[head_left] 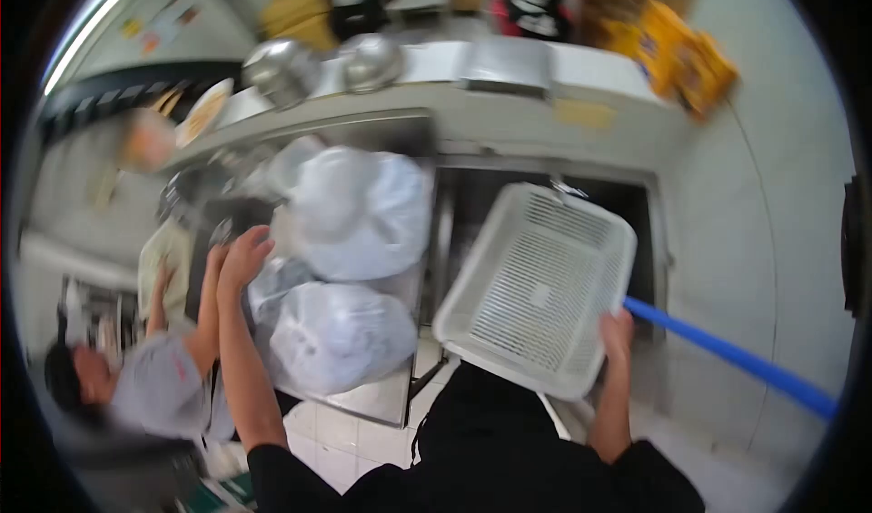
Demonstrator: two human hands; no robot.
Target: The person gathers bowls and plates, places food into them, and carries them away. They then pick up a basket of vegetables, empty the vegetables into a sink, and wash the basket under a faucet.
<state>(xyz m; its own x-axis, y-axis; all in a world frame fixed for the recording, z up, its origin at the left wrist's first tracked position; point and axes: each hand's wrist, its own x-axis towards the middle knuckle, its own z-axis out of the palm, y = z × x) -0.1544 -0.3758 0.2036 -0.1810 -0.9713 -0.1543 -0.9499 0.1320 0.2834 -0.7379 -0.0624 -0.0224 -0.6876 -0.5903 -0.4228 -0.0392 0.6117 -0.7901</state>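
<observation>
Below the counter, your right hand grips the basket; keep it level. Left hand, fingers open, touches bags.

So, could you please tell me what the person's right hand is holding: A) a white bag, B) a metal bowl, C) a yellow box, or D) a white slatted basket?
D: the right hand grips the lower edge of the white basket, tilted in front of the person, while the left hand reaches toward the white bags.
</observation>
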